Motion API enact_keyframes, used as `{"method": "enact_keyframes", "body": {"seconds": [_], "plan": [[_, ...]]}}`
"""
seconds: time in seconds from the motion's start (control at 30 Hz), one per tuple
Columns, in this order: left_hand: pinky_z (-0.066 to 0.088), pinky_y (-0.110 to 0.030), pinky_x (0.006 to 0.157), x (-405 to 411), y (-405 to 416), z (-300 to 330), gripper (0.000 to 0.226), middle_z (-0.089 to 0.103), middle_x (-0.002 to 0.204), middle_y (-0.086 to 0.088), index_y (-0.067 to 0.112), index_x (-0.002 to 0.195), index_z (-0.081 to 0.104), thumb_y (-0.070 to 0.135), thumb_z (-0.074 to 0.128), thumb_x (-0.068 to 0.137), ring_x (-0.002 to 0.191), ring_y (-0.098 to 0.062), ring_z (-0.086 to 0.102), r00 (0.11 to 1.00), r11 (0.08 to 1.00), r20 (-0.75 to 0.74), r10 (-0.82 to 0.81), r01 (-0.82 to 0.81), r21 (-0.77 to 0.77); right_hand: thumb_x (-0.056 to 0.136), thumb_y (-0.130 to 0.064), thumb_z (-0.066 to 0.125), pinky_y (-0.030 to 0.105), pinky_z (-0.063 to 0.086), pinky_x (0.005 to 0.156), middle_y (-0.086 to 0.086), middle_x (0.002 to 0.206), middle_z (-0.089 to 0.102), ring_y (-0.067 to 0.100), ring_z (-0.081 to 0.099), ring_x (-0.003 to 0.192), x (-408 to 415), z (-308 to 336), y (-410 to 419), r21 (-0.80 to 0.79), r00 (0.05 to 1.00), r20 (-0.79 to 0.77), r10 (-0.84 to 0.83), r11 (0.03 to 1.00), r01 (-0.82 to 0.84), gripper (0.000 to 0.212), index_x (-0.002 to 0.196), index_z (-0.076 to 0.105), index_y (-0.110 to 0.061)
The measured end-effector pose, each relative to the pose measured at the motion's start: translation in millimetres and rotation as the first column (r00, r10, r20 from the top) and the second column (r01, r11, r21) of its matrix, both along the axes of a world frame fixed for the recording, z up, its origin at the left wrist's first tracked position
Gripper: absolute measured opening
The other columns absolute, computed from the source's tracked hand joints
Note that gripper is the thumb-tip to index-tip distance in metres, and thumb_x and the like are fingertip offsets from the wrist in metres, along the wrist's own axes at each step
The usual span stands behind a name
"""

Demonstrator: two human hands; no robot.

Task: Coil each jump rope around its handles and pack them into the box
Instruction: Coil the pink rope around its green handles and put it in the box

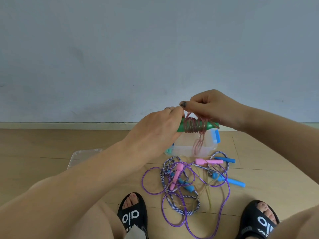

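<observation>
From here I see the right hand with its fingers curled and pinching the pinkish translucent rope just above the bundle; the left hand grips the left end of the green handles, fingers wrapped round it, so both hands are closed on the same jump rope. The handles lie with their long axis roughly level, running left to right across my view, the left end slightly lower; the rope sits in tight turns around their middle, and the pinch is directly over those turns, near the left hand's fingertips. A loose tail of the same rope hangs down from the coil's underside, dangling in front of the clear plastic box; I judge that this tail is what remains to be wound or tucked, and that the right hand, being above and free to circle, is the one to carry it round while the left holds the axis steady.

The box stands on the wooden floor directly below and beyond the bundle, its blue latch at the right side; something teal shows at its left corner, which I cannot identify. Left of it lies a clear lid. Nearer me, a tangle waits: a purple rope with pink handles, and a striped braided rope with blue handles; they are interlaced and will likely snag when one is lifted. My sandalled feet flank the pile.
</observation>
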State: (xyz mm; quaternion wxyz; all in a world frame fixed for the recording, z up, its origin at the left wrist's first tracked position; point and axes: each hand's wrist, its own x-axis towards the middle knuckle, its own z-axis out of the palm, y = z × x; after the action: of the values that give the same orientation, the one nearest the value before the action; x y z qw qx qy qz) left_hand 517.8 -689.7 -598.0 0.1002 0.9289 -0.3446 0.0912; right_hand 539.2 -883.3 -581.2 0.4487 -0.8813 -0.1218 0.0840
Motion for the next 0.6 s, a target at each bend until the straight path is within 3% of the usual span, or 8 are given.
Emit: {"method": "enact_keyframes", "body": {"seconds": [0.17,0.27,0.37,0.43,0.5,0.6], "plan": [[0.036,-0.035,0.049,4.4,3.9,3.7,0.020,0.057,0.082,-0.009,0.004,0.102,0.055,0.012,0.064,0.085,0.058,-0.026,0.042,0.993,0.995,0.081,-0.086,0.089,-0.042,0.095,-0.045,0.056,0.027,0.027,0.050,0.008,0.060,0.031,0.018,0.028,0.053,-0.4,-12.0,2.1,0.117,0.995,-0.094,0.018,0.993,-0.007,0.052,0.061,0.039,-0.009],[0.040,-0.036,0.046,5.9,5.3,3.2,0.023,0.058,0.079,-0.009,0.004,0.100,0.055,0.012,0.065,0.080,0.056,-0.030,0.049,0.987,0.991,0.089,-0.134,0.135,-0.002,0.096,-0.044,0.056,0.030,0.027,0.052,0.010,0.058,0.038,0.023,0.032,0.054,-1.8,-24.1,3.2,0.171,0.974,-0.220,0.057,0.985,-0.019,0.050,0.061,0.048,-0.008],[0.044,-0.038,0.046,4.0,4.8,4.3,0.027,0.058,0.075,-0.005,0.007,0.104,0.052,0.019,0.059,0.081,0.057,-0.031,0.054,0.982,0.985,0.088,-0.169,0.172,-0.020,0.091,-0.018,0.065,0.022,0.028,0.046,-0.002,0.049,0.040,0.010,0.033,0.045,-6.1,-37.8,0.9,0.211,0.945,-0.305,0.115,0.976,-0.051,0.040,0.054,0.050,-0.015],[0.042,-0.035,0.047,4.4,4.2,6.1,0.027,0.055,0.074,-0.001,0.009,0.107,0.050,0.021,0.056,0.083,0.057,-0.030,0.052,0.985,0.986,0.078,-0.151,0.155,-0.059,0.082,0.003,0.051,0.018,0.025,0.043,-0.005,0.049,0.034,0.007,0.027,0.043,-9.9,-43.0,2.9,0.262,0.920,-0.358,0.162,0.963,-0.068,0.030,0.057,0.044,-0.013],[0.041,-0.037,0.053,7.4,5.6,6.9,0.024,0.053,0.077,0.001,0.012,0.109,0.049,0.019,0.055,0.087,0.063,-0.029,0.051,0.995,0.991,0.017,-0.098,0.099,-0.092,0.087,0.006,0.037,0.018,0.020,0.042,-0.006,0.047,0.030,0.008,0.022,0.042,-13.0,-44.0,10.6,0.203,0.911,-0.406,0.080,0.979,0.005,0.035,0.058,0.035,-0.014],[0.039,-0.039,0.059,13.7,8.7,6.3,0.021,0.049,0.077,0.002,0.015,0.107,0.046,0.017,0.055,0.089,0.069,-0.027,0.049,0.998,0.996,-0.049,-0.034,0.030,-0.083,0.093,-0.009,0.028,0.019,0.014,0.043,-0.005,0.046,0.028,0.011,0.018,0.041,-14.8,-46.5,26.2,0.068,0.909,-0.408,-0.082,0.990,0.120,0.040,0.054,0.027,-0.021]]}}
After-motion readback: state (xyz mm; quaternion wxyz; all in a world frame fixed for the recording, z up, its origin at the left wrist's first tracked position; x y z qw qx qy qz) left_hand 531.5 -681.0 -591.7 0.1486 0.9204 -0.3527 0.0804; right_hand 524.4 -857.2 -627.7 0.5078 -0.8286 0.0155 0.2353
